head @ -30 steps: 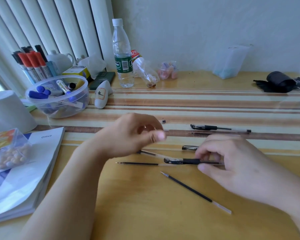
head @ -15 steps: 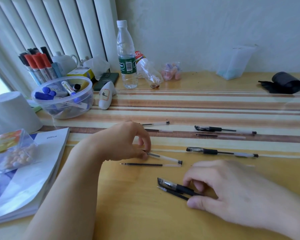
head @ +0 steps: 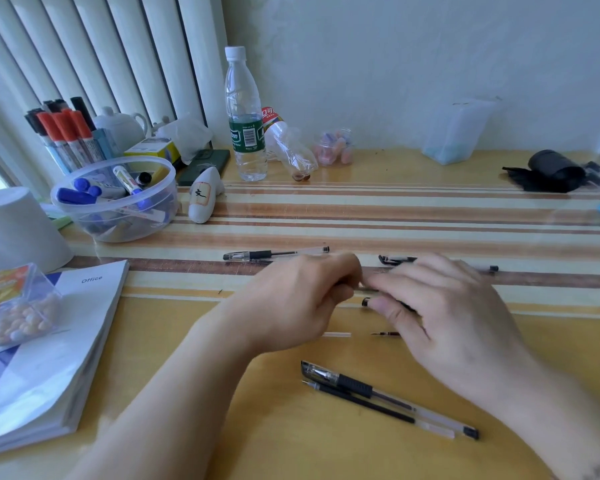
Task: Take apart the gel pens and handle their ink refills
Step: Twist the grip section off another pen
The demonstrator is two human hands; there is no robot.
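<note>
At the middle of the worktop (head: 430,168) the left hand (head: 291,303) and the right hand (head: 444,313) are brought together, fingertips almost touching. Both are blurred. The fingers of each hand are curled, and a thin dark pen part (head: 368,290) is seen bridging the narrow gap between them; it appears to be pinched from both sides, though what exactly is held in each grip cannot be told. A black pen end (head: 365,302) is visible just below, against the right thumb.

Nearer the front edge, a complete gel pen (head: 388,398) with a black rubber sleeve is laid at a slant, and a bare ink refill (head: 378,408) is laid touching it along its near side. Between the hands and this pair, a short clear tube end (head: 336,335) and a small metal tip (head: 383,333) are seen emerging from under the hands. Beyond the left hand, another gel pen (head: 276,254) is laid parallel to the back edge; a further pen (head: 395,259) is partly hidden behind the right hand.

Toward the back left corner, a clear tub of markers (head: 115,199), a water bottle (head: 245,116) and a white cup (head: 14,226) are set. A book marked "Office" (head: 59,341) is laid at the left edge, with a clear box of pills (head: 14,306) on it. A black pouch (head: 551,171) is placed at the back right.
</note>
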